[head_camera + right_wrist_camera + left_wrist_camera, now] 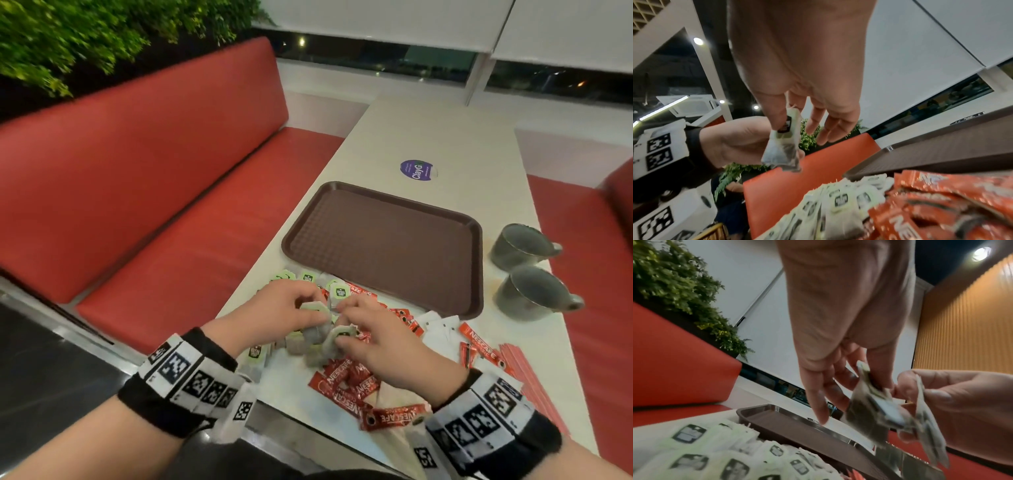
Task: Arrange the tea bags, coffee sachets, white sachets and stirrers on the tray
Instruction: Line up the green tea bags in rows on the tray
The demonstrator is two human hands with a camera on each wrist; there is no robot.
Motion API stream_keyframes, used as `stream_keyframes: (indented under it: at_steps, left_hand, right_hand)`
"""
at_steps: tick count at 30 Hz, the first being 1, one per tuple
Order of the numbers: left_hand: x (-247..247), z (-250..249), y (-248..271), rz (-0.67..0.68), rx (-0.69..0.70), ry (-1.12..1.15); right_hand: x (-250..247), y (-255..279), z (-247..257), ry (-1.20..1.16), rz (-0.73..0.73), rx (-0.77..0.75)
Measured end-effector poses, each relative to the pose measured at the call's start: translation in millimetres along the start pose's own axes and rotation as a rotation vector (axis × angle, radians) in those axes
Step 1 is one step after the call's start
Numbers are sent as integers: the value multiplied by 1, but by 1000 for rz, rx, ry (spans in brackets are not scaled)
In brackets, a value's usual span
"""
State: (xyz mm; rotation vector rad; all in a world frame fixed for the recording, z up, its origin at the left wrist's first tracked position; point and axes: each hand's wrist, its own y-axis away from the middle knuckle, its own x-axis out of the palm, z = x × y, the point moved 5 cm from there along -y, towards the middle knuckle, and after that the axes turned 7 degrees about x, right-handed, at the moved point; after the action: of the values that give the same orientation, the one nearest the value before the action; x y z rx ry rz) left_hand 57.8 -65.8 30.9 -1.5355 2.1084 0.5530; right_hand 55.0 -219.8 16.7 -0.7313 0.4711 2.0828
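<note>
Plainly, much of the pile is hard for us to read: our hands cover the middle of it in the head view, both wrist views are blurred, and we cannot count the tea bags or the red coffee sachets with any confidence. The stirrers are a pink stack out beyond our right wrist, partly cut off by the wristband, so they too stay uncounted. The white sachets lie just past the right hand, overlapping, their number unclear.

Our left hand is palm down over the heap, its thumb and fingers pinching a small bunch of tea bags that hangs from that grip. Our right hand meets it from the other side, thumb and forefinger closed on a tea bag by its tag end, while the other fingers hang loose and straight. How many bags sit in each grip we cannot tell.

Beyond both hands lies one brown tray on the worktop, with nothing on it. Two grey cups stand off to the right of the right hand, beside the tray. Loose tea bags lie under and ahead of the left hand, coffee sachets under the right.
</note>
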Motion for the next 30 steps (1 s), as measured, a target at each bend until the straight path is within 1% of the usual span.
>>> stream_keyframes:
  at_steps: [2,3,5,7,9,11,12,14,15,18,20,24,27,30]
  left_hand:
    - [10,-7,-3,41,-31,170]
    - [15,-8,-5,50,-74,291]
    - [29,-10,-7,79,-207,609]
    - [40,-14,-8,171,-309,883]
    - [45,-18,-9,290,-336,1042]
    - [43,-18,-12,332,-306,1067]
    - [42,-16,-15,317,-290,1033]
    - [37,-10,-22,227,-281,957]
    - [35,-6,-25,173,-287,940]
    - [23,6,-36,39,-273,947]
    - [13,15,-43,-1,-260,955]
    - [-8,31,-58,10,-232,939]
    - [-27,47,-73,-30,-242,981]
    - [-42,68,-88,-100,-280,1059]
  right_hand:
    - [-10,0,2,-53,-12,13]
    - [-15,-1,1,-80,-36,31]
    - [-23,-1,-4,-143,-89,81]
    - [-27,-1,-11,-219,-140,126]
    - [-30,-4,-18,-236,-182,169]
    - [-31,-9,-23,-205,-200,195]
    - [-31,-13,-24,-182,-197,199]
    - [-30,-22,-24,-157,-211,211]
    - [-30,-27,-25,-194,-235,225]
    - [-29,-41,-29,-480,-315,322]
    - [-30,-53,-31,-574,-315,368]
    - [-35,-87,-27,-585,-265,380]
    - [-45,-119,-24,-597,-225,394]
    - [-70,-160,-34,-496,-286,404]
